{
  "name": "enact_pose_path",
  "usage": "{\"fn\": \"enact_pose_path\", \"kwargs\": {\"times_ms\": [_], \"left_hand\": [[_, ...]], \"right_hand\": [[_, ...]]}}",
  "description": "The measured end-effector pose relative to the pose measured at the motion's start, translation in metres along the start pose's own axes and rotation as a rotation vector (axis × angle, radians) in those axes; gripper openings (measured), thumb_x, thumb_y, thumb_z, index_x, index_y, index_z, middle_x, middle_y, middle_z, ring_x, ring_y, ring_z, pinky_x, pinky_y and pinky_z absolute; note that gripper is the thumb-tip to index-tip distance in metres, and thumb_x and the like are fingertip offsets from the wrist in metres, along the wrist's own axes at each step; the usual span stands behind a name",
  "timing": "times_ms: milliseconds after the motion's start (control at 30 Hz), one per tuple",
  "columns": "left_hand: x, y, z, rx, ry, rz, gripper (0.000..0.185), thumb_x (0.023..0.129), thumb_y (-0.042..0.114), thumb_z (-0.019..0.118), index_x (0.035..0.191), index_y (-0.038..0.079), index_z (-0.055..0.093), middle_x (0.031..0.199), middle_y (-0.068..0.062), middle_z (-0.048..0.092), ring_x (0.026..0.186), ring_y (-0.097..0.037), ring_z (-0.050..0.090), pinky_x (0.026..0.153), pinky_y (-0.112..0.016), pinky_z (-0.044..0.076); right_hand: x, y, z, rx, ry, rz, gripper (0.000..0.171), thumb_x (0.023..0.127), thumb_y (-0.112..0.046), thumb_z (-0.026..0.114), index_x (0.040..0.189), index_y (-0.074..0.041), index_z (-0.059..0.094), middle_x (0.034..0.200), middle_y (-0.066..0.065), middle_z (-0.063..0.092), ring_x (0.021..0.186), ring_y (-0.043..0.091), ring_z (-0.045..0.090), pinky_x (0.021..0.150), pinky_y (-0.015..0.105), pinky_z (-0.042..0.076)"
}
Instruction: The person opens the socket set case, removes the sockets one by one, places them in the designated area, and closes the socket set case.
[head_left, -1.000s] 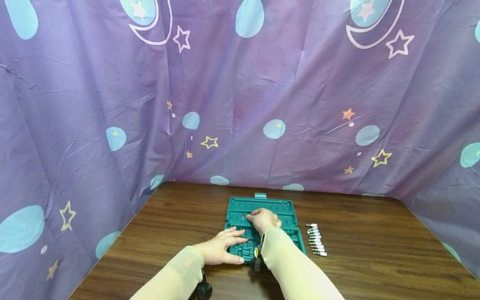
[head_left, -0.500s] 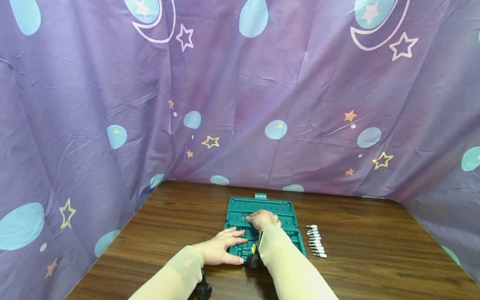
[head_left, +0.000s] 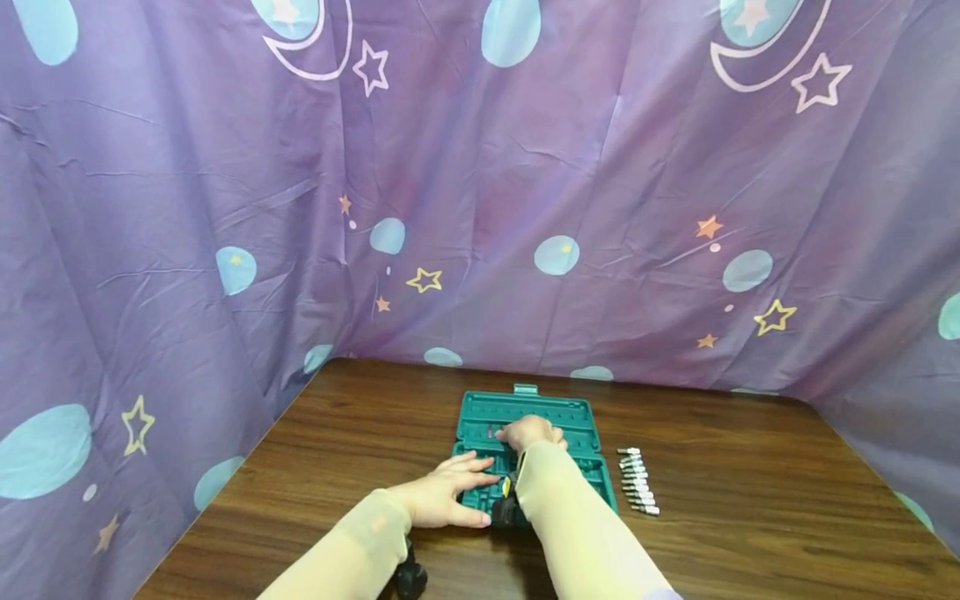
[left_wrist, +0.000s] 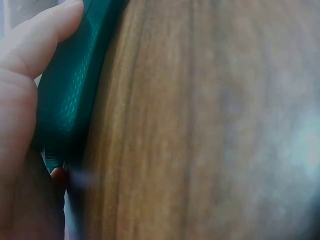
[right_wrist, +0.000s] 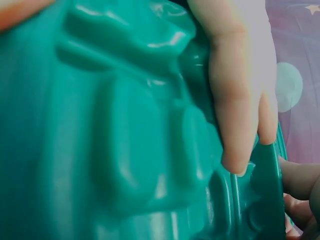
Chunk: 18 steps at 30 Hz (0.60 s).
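Note:
A green plastic bit case (head_left: 558,412) lies spread flat on the table with its lid folded back, away from me. My left hand (head_left: 446,492) rests over its near left part, fingers straight and spread, thumb along the front edge. In the left wrist view that thumb (left_wrist: 37,42) lies against the case's textured side (left_wrist: 75,95). My right hand (head_left: 531,432) is over the lid near the hinge, its fingers curled. A small pinkish piece (head_left: 491,432) sits in the lid right beside its fingertips. I cannot tell what the right fingers (right_wrist: 300,182) hold.
Several silver nut-driver-like bits (head_left: 637,483) lie in a column on the brown wooden table (head_left: 750,500), right of the case. Moulded recesses (right_wrist: 135,145) line the case's near half. A purple patterned curtain (head_left: 450,167) hangs behind the table.
The right wrist and sleeve have shifted slightly left and lower, while the fingers stay at the same spot on the lid. The left hand has not moved; the head view has shifted a little.

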<state>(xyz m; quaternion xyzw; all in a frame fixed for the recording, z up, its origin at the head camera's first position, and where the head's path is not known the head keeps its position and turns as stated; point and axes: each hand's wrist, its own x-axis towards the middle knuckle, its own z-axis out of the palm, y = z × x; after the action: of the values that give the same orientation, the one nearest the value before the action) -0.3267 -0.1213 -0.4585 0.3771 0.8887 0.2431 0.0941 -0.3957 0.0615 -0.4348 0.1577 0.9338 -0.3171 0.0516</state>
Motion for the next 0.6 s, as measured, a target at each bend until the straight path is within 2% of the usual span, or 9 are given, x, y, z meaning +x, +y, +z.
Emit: {"fn": "enact_pose_path", "kwargs": {"times_ms": [100, 333, 467, 600], "left_hand": [[0.0, 0.0, 0.0, -0.001, 0.001, -0.002, 0.062, 0.089, 0.047, 0.064, 0.143, 0.02, 0.049, 0.156, 0.002, 0.03, 0.146, -0.026, 0.014, 0.115, -0.05, 0.016], [-0.001, -0.004, -0.001, -0.019, 0.001, -0.012, 0.063, 0.088, 0.048, 0.065, 0.143, 0.021, 0.049, 0.156, 0.003, 0.029, 0.146, -0.025, 0.013, 0.115, -0.052, 0.016], [0.001, -0.006, 0.001, -0.02, -0.002, -0.006, 0.063, 0.088, 0.049, 0.064, 0.143, 0.022, 0.048, 0.156, 0.004, 0.029, 0.146, -0.024, 0.013, 0.115, -0.051, 0.016], [0.002, -0.005, 0.003, -0.022, -0.001, 0.0, 0.063, 0.088, 0.05, 0.064, 0.143, 0.022, 0.049, 0.156, 0.004, 0.029, 0.146, -0.024, 0.013, 0.115, -0.051, 0.016]], "right_hand": [[0.004, 0.0, 0.001, -0.004, -0.003, -0.005, 0.052, 0.083, -0.041, 0.072, 0.115, 0.0, 0.068, 0.131, 0.028, 0.05, 0.123, 0.047, 0.036, 0.104, 0.058, 0.026], [0.001, 0.0, 0.0, 0.075, -0.016, -0.042, 0.019, 0.086, -0.034, 0.072, 0.097, -0.021, 0.077, 0.129, 0.024, 0.052, 0.128, 0.049, 0.031, 0.107, 0.061, 0.02], [-0.003, 0.002, 0.0, 0.134, -0.026, -0.037, 0.014, 0.087, -0.033, 0.072, 0.096, -0.023, 0.077, 0.134, 0.027, 0.045, 0.131, 0.052, 0.024, 0.107, 0.064, 0.017], [-0.008, 0.005, -0.001, 0.155, -0.019, -0.042, 0.015, 0.087, -0.032, 0.072, 0.097, -0.022, 0.077, 0.133, 0.028, 0.044, 0.13, 0.054, 0.024, 0.105, 0.066, 0.018]]}}
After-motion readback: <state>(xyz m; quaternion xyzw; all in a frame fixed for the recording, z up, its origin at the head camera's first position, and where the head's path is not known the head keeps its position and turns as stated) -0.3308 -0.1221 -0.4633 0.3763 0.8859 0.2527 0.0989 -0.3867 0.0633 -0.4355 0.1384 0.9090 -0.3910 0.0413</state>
